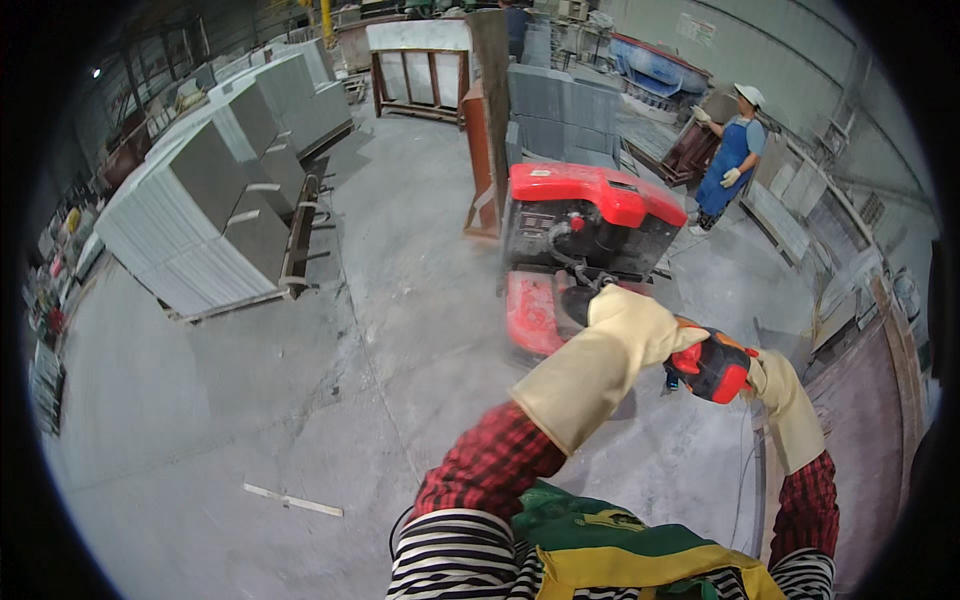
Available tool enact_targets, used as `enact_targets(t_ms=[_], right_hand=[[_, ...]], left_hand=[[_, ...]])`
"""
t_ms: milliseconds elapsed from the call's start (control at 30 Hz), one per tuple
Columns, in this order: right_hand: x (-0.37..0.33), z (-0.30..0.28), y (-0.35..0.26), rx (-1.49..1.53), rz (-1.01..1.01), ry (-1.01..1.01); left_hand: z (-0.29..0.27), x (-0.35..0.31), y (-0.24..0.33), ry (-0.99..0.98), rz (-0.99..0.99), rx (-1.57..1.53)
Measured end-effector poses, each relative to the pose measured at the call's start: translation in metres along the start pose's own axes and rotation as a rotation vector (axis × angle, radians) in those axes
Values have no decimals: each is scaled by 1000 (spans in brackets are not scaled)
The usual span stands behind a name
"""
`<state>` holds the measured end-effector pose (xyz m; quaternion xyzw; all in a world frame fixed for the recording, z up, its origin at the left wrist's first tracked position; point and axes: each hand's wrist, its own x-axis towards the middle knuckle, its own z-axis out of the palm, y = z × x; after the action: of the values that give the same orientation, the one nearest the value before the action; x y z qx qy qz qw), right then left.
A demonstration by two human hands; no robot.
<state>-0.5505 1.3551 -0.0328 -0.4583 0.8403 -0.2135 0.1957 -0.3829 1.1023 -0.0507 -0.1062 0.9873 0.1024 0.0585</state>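
A red and black powered pallet truck (600,195) stands before me, its upper cover scuffed and dusty. Its control handle (722,368), red and black with orange parts, reaches back toward me. My left hand (635,325), in a long cream rubber glove, is closed over the left side of this handle; the fingers are partly turned from view. In a matching glove, my right hand (780,385) grips the handle's right end. A curled cable (570,250) runs down the truck's near face. The truck's forks are hidden behind its body.
Stacks of pale stone slabs (210,210) lean on racks at left. Grey slabs (565,110) and a brown upright panel (482,160) stand beyond the truck. At right, a person in a blue apron (725,165) is beside dark slabs. A thin strip (292,500) lies on the floor.
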Motion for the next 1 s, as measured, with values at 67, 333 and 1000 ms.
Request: enact_targets(t_ms=[67, 333, 1000], right_hand=[[9, -22, 28, -24, -49, 16], [59, -74, 153, -73, -226, -31], [203, -203, 320, -280, -671, -72]], left_hand=[[-33, 7, 22, -42, -102, -109], [-4, 68, 82, 188, -165, -109], [23, 250, 208, 243, -445, 270]])
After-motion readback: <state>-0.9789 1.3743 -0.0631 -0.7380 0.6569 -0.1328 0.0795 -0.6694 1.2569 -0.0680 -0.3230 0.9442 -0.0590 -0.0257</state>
